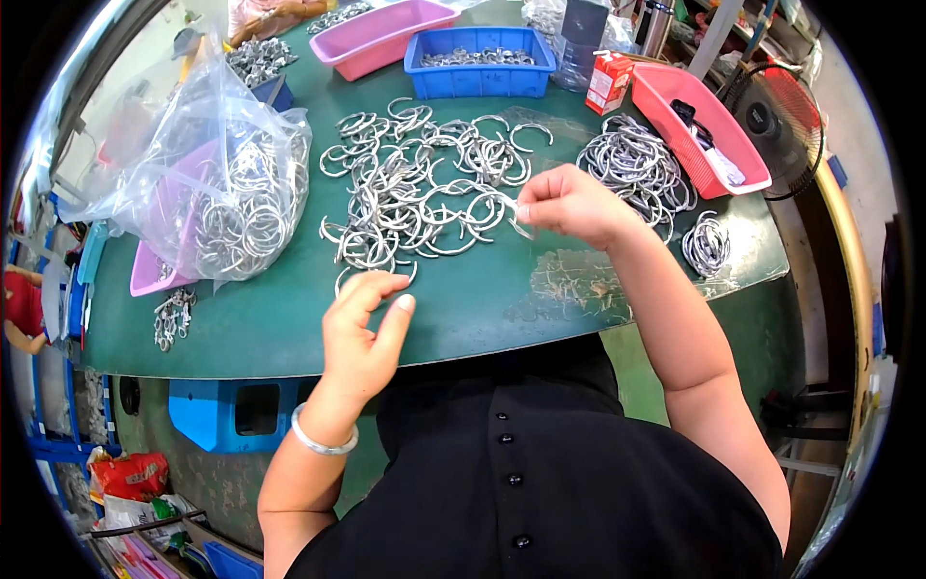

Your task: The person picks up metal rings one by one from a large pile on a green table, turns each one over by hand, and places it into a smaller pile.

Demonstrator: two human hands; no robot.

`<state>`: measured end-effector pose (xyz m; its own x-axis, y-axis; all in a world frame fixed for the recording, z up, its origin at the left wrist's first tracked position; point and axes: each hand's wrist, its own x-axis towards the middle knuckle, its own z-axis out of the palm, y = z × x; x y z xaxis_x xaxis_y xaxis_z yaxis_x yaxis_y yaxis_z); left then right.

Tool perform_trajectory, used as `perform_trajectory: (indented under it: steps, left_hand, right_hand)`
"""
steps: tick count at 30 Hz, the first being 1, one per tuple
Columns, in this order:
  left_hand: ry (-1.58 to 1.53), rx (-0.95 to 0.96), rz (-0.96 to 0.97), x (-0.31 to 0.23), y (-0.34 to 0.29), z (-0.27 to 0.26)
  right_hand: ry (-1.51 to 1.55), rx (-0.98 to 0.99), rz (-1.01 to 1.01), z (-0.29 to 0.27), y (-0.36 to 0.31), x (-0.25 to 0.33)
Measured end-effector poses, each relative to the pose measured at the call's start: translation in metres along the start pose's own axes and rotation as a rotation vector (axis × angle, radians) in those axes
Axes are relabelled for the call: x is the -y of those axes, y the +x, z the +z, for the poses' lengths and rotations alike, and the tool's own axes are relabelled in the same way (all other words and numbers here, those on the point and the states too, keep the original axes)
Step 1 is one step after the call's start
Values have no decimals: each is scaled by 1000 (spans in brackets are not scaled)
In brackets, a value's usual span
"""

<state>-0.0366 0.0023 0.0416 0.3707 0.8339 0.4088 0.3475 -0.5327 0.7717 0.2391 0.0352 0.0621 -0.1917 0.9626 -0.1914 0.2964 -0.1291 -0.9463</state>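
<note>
A loose heap of silvery C-shaped metal rings [395,198] covers the middle of the green table. At the heap's right side, the thumb and fingers of my right hand [574,207] are pinched on a curved metal ring [519,224], partly hidden by the fingertips. My left hand [364,333] is by the table's near edge, thumb and fingers apart, holding nothing that I can see. Its fingertips are close to the heap's lowest ring. Beyond my right hand lies a denser pile of rings [637,166], with a small bundle of rings [706,244] nearer the right edge.
On the left, a clear plastic bag [253,198] of rings rests over a pink tray [145,270], beside a few small metal parts [174,318]. At the back stand a blue bin [479,82] and a pink bin [376,43]. A red carton [610,82], pink basket [666,87] and fan [776,130] are right.
</note>
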Motion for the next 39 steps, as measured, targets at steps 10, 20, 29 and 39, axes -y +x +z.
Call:
perform_trajectory:
  steps: [10,20,29,39]
  left_hand:
    - [-815,35,-467,-11,-4,41]
    - [-850,-51,-517,-1,-9,36]
    - [-927,-6,-596,1,-8,29]
    - [-963,-4,-660,2,-8,26]
  right_hand:
    - [-964,-262,-739,89,-48,5]
    - [-559,-455,-786,78,-53,3]
    - [399,-108,-151,69,-43,-13]
    - [499,-35,-80,69,-42,-18]
